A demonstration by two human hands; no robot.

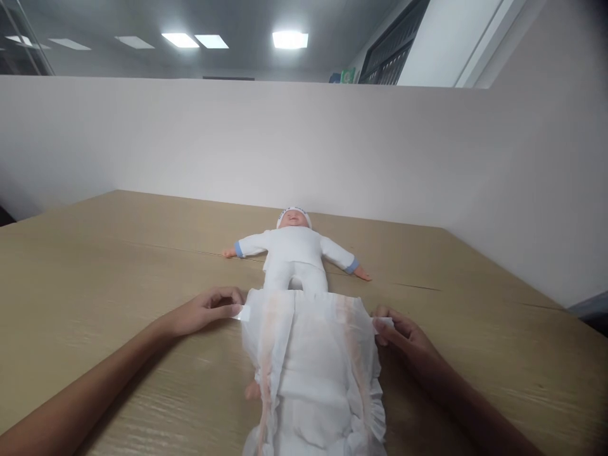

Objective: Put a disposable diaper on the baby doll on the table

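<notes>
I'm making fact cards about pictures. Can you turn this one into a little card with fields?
Doll: lying face up, arms spread, white outfit
Diaper: white, opened out, hiding most of the doll's lower legs
Left hand: pinching the left side tab
Right hand: pinching the right side tab
Table: wood-coloured, under the doll
Wall: pale, behind the table

The left hand (202,312) and right hand (407,335) were bare, with slim fingers (224,311). The left forearm (107,375) and right forearm (468,399) were likewise uncovered, slender and narrowing smoothly toward the wrists (165,326). Fingernail detail was too small to determine.
</notes>
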